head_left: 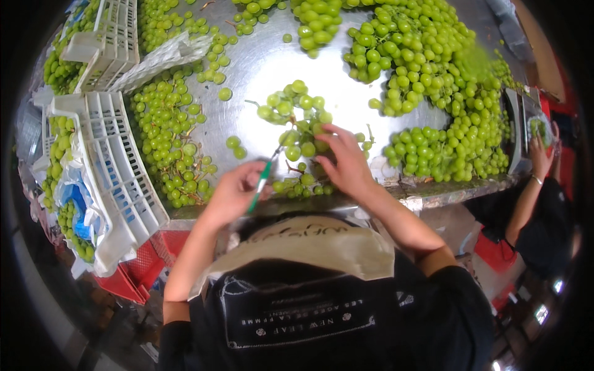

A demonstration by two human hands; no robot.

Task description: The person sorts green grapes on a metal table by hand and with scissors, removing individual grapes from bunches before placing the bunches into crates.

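My left hand [240,187] is closed round a slim green-and-white pair of snips [262,179]. Their metal tip points up into a small, loose bunch of green grapes [297,123] on the shiny metal table [260,68]. From the right, my right hand [346,162] grips the edge of this bunch, its thumb and index finger on either side of a few grapes. Bare stem shows among them. Just below the bunch, by the near table edge, lie more grapes [303,184] with brown stem pieces.
Large bunches of grapes [427,74] are heaped at the right and far side. Loose grapes and stems [164,130] cover the left part. White plastic crates [111,154] with grapes stand further left, a red crate [133,272] below. Another person's hand [541,154] is by a scale-like device at far right.
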